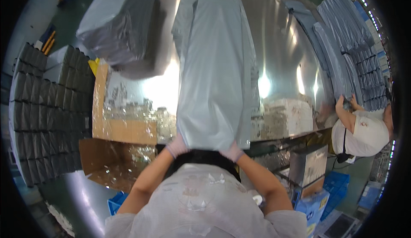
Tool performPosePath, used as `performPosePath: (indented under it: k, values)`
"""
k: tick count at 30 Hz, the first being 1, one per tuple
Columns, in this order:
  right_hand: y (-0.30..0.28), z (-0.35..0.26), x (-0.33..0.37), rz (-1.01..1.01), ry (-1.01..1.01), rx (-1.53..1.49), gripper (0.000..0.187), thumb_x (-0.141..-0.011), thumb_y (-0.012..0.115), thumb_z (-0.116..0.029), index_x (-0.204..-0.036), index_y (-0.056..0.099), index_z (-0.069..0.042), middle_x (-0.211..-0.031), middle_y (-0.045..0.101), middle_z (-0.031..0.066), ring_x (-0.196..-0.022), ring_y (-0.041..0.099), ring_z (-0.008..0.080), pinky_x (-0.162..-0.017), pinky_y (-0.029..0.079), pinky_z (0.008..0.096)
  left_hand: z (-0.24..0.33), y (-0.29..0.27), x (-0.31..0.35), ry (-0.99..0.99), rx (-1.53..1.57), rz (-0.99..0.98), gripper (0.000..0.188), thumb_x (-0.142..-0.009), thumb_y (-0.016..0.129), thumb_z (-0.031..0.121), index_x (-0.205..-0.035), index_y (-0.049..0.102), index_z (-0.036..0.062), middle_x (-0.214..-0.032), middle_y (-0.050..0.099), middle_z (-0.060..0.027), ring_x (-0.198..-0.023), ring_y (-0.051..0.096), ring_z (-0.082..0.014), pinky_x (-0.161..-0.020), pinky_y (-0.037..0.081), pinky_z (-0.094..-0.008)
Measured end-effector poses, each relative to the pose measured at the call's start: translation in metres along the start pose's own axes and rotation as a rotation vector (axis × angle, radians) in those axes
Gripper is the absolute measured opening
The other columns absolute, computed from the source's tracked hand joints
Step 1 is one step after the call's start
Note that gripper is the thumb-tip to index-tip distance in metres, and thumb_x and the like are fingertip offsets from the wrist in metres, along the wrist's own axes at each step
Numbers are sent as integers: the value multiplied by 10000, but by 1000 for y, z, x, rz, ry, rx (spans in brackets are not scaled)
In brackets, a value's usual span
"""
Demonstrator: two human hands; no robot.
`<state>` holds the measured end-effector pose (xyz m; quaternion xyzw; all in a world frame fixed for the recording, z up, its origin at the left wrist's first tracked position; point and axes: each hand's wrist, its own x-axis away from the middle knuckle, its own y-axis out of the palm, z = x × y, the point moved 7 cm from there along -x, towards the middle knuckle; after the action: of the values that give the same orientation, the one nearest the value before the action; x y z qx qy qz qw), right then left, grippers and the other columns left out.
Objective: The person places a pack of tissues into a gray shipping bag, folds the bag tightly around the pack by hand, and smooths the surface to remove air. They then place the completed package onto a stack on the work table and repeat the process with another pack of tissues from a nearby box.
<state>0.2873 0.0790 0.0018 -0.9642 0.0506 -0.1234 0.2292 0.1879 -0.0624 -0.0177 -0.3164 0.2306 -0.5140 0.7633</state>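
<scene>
grey plastic (214,66) on a shiny metal table (280,45), green floor (88,6) around.

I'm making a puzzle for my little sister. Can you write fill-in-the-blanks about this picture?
1. The left hand and right hand touch the grey sheeting at its ____ end, not its far one.
2. The open cardboard box is to the sheeting's ____, not its right.
3. The co-worker's shirt is coloured ____.

Missing words: near; left; white.

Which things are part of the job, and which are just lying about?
Being used now: long grey plastic piece, left hand and right hand at its near end, metal table underneath.
Seemingly just lying about: open cardboard box, blue crate on the right.
</scene>
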Motion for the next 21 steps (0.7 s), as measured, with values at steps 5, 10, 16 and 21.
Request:
performPosePath:
  k: [5,10,16,21]
  values:
    - [-1,55,6,31,337,393,141,-774,517,-146,-846,589,-48,-722,606,121,-703,594,255,-695,438,371,-23,-59,1,-630,361,-90,284,-847,538,224,-990,606,-11,-864,651,-165,-689,602,-273,-642,486,-349]
    - [-63,113,76,373,586,-686,196,-810,554,-95,-981,596,-10,-764,625,73,-598,596,146,-497,492,258,-73,-64,100,-862,509,-121,237,-864,547,222,-926,638,13,-580,523,-10,-481,444,-78,-461,380,-241]
    - [-69,77,28,382,368,-172,226,-806,592,-126,-983,591,15,-823,625,133,-699,597,249,-637,473,295,29,-42,20,-317,463,-196,265,-850,568,221,-1000,603,5,-695,590,-69,-632,535,-118,-596,442,-269]
    - [-27,99,41,138,593,-148,146,-857,509,-90,-953,576,-1,-752,638,127,-653,605,230,-559,467,302,52,0,-56,-188,-212,-130,269,-851,527,248,-1002,609,40,-898,630,-165,-857,604,-311,-764,467,-397]
